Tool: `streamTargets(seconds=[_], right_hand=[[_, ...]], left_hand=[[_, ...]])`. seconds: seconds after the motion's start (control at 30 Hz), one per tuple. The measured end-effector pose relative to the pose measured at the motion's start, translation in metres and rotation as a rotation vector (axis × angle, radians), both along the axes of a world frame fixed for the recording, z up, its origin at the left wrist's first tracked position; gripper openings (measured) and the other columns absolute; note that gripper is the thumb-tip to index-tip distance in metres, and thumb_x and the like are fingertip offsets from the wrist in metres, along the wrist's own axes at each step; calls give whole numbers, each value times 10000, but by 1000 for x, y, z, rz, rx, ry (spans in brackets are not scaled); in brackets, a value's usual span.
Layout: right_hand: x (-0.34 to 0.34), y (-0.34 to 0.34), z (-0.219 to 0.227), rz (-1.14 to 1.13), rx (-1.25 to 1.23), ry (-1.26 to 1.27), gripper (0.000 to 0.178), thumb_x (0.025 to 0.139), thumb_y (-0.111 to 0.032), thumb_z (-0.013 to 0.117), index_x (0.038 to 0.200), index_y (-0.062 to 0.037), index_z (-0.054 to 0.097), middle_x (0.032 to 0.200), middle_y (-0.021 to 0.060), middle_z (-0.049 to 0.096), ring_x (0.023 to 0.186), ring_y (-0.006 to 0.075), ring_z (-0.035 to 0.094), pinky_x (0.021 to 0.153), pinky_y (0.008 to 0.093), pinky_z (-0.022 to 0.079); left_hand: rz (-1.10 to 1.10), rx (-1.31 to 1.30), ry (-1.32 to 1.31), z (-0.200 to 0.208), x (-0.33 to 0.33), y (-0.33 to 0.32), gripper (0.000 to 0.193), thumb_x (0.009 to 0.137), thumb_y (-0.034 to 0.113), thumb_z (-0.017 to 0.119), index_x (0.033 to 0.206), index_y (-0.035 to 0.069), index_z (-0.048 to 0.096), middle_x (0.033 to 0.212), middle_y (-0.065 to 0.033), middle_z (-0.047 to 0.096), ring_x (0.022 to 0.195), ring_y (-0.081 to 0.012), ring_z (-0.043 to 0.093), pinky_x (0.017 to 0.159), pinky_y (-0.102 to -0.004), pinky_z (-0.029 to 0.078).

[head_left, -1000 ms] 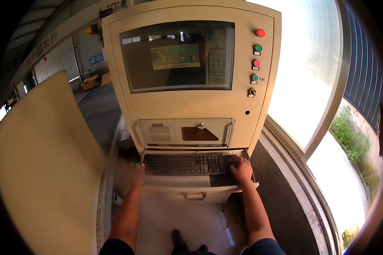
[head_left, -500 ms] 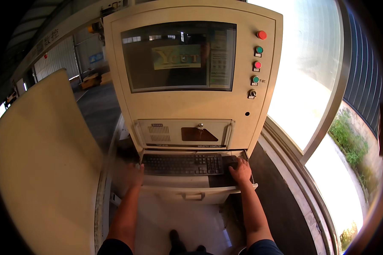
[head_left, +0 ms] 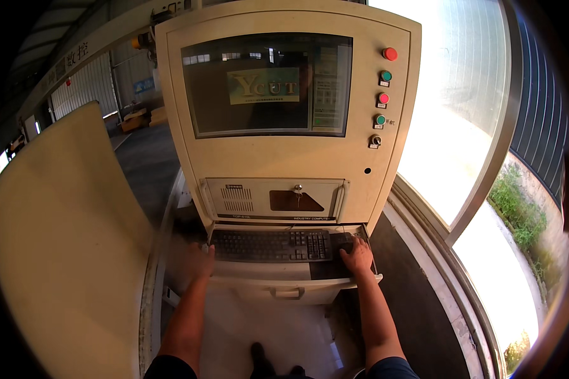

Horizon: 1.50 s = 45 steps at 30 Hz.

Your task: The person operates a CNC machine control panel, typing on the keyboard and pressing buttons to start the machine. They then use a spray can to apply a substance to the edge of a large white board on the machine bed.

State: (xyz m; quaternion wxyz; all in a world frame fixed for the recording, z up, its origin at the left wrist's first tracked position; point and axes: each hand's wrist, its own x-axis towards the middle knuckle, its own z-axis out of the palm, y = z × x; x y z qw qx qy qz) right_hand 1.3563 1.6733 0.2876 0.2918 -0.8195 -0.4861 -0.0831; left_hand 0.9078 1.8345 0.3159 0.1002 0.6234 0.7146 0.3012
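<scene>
A black keyboard [head_left: 269, 245] lies in the pulled-out drawer [head_left: 240, 271] of a beige control cabinet [head_left: 272, 155]. At the drawer's left edge is my left hand [head_left: 199, 260], its thumb beside the keyboard's end. Its other fingers are blurred and dark, so their grip cannot be made out. To the right of the keyboard, my right hand [head_left: 358, 256] is curled around a dark computer mouse [head_left: 342, 240], thumb on the near left side. Above, the cabinet's screen [head_left: 265, 88] is lit, with a pale rectangular picture on it.
Red and green buttons [head_left: 385, 77] and a rotary switch [head_left: 375, 140] line the cabinet's right side. A key sits in the lock [head_left: 298, 188] of the computer panel. A large beige panel [head_left: 63, 240] stands at left; a bright window [head_left: 449, 95] is at right.
The view has shifted very slightly. Both hands stay where they were, and the screen picture looks sharper.
</scene>
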Motion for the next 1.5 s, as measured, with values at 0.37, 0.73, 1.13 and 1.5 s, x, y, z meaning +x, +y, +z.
streamTargets(seconds=[0.37,0.73,1.13,1.5], right_hand=[[-2,-2,7,-8,-67,38,645,751,-403,743,1268,-60,566,1235,147,614,1179,315,570,1002,408,464],[1,1,8,-42,-149,115,647,756,-409,740,1268,-54,565,1231,151,614,1172,320,574,996,410,470],[3,0,3,-34,-101,97,642,756,-412,743,1263,-61,566,1202,155,618,1169,322,570,998,415,466],[5,25,129,92,478,-140,720,817,-258,714,1419,-18,399,1287,138,595,1294,337,460,1042,432,425]], left_hand=[[22,-82,-54,14,3,-7,665,886,426,665,1362,5,468,1245,-208,606,1090,-358,631,923,-469,496],[21,124,58,-33,-9,20,808,720,411,849,1309,3,476,1235,-213,596,1084,-387,616,881,-474,524],[7,121,52,-40,-11,23,821,674,254,884,1333,22,453,1243,-203,592,1097,-377,615,905,-459,522],[-40,98,17,-54,-18,34,837,705,221,850,1395,47,410,1275,-217,585,1104,-387,616,907,-489,526]])
